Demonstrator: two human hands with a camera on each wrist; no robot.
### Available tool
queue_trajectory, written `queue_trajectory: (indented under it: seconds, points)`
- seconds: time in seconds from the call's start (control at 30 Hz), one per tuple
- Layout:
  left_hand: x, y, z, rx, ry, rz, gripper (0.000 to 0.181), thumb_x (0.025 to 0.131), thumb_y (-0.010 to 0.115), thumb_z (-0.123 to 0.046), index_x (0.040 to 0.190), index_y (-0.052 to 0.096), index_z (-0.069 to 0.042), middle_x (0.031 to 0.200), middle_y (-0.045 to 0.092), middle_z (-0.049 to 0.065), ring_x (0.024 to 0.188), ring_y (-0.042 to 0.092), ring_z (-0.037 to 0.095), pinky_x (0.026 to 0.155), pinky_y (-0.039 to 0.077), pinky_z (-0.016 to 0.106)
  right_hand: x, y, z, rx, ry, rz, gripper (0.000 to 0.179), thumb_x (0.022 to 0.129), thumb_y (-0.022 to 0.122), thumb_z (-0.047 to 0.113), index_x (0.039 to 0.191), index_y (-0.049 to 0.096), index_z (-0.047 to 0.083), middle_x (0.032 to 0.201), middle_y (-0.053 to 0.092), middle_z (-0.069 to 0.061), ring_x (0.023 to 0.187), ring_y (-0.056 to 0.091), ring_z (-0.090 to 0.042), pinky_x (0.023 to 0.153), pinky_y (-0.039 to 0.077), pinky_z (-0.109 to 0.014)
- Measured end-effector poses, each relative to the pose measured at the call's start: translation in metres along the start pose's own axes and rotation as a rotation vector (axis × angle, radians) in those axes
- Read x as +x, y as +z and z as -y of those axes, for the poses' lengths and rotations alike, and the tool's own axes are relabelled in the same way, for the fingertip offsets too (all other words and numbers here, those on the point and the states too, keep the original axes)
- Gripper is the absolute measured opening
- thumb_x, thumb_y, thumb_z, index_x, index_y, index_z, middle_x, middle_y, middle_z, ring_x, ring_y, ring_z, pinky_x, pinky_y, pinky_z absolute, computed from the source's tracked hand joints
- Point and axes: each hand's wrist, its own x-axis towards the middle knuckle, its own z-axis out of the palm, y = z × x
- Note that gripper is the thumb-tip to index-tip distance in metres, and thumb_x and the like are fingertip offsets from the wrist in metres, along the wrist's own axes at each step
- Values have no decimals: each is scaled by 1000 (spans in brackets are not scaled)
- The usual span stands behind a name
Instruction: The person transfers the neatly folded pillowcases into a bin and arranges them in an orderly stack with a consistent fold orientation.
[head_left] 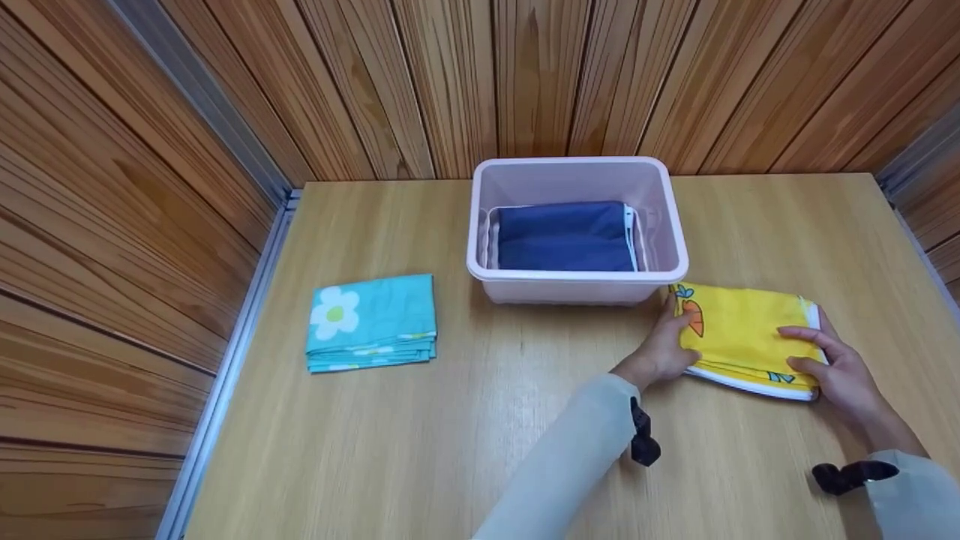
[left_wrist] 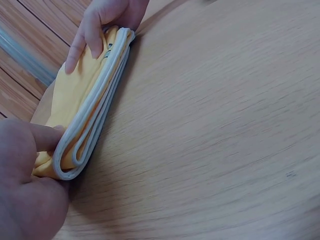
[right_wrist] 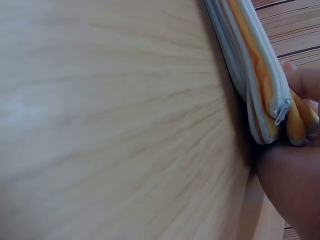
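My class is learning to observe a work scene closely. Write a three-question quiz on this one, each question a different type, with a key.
1. Multiple choice: what colour is the folded cloth in the pink plastic bin? (a) turquoise (b) navy (c) yellow
2. True or false: the left hand and right hand both hold the folded yellow carrot-print cloth.
3. Fill in: the folded turquoise cloth shows a large white ____.

Key: 1. b; 2. true; 3. flower
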Motion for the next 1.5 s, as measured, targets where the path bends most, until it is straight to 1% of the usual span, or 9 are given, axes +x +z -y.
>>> queue_trajectory:
  seconds: [0.27, 0.53, 0.67, 0.87, 1.07, 1.27, 1.3, 1.4, 1.5]
  points:
    - [0, -1, -3, -13, -11, -1, 71, 91, 74, -3, 154, 46, -19, 169, 10, -14, 151, 14, 0, 116, 22, 15, 2, -1, 2, 4, 34, -6, 44, 107, 47, 8, 151, 50, 13, 167, -21, 6, 150, -24, -11, 115, -12, -14]
    - [-1, 0, -6, -29, -9, -14, 72, 89, 74, 0, 153, 47, -20, 169, 11, -16, 150, 17, -1, 116, 24, 15, 0, -2, 3, 25, 71, -5, 47, 108, 46, 7, 153, 47, 16, 167, -20, 8, 150, -24, -10, 116, -14, -17]
    - [-3, 0, -9, 0, 26, -12, 71, 89, 74, 0, 152, 49, -19, 169, 10, -15, 151, 15, 1, 115, 23, 14, -2, -2, 6, 41, 93, -8, 48, 108, 45, 6, 155, 45, 17, 166, -20, 11, 149, -25, -9, 116, -10, -15]
    - [-4, -4, -15, 11, 83, -15, 73, 88, 73, 2, 154, 46, -14, 170, 9, -11, 153, 12, 5, 115, 22, 13, -1, -6, 14, 105, 74, 4, 50, 107, 44, 3, 155, 44, 14, 166, -20, 14, 148, -25, -4, 116, 0, -11]
    - [-6, -7, -22, -2, 53, -19, 73, 89, 74, 0, 154, 45, -18, 169, 9, -16, 152, 10, 0, 115, 22, 13, 0, -12, 23, 143, 108, 12, 50, 107, 45, 5, 156, 43, 17, 164, -18, 22, 147, -25, -2, 116, 3, -11]
    - [-8, -8, -29, -23, 40, -25, 73, 90, 74, -1, 154, 46, -20, 168, 9, -19, 150, 12, -3, 113, 25, 12, 0, -12, 30, 98, 107, -29, 51, 107, 43, 3, 156, 42, 16, 164, -19, 21, 148, -24, -2, 115, 13, -10]
    - [-8, -8, -30, -23, 38, -26, 72, 90, 74, -1, 154, 46, -21, 168, 8, -20, 150, 13, -3, 113, 25, 11, 0, -12, 32, 129, 108, -35, 52, 106, 42, 1, 156, 43, 16, 165, -18, 21, 148, -24, -2, 115, 14, -10]
    - [-9, -9, -34, -12, 43, -24, 72, 91, 74, -3, 154, 45, -21, 168, 6, -20, 150, 10, -4, 113, 23, 11, 0, -14, 36, 152, 103, -47, 53, 106, 43, -1, 155, 45, 17, 164, -18, 22, 147, -24, -1, 116, 9, -12]
    - [-11, -11, -39, -6, 43, -26, 73, 91, 74, -4, 155, 44, -22, 168, 4, -21, 150, 8, -5, 113, 23, 11, 1, -17, 41, 137, 105, -61, 53, 106, 43, -1, 155, 44, 17, 163, -17, 24, 148, -23, -1, 115, 12, -9]
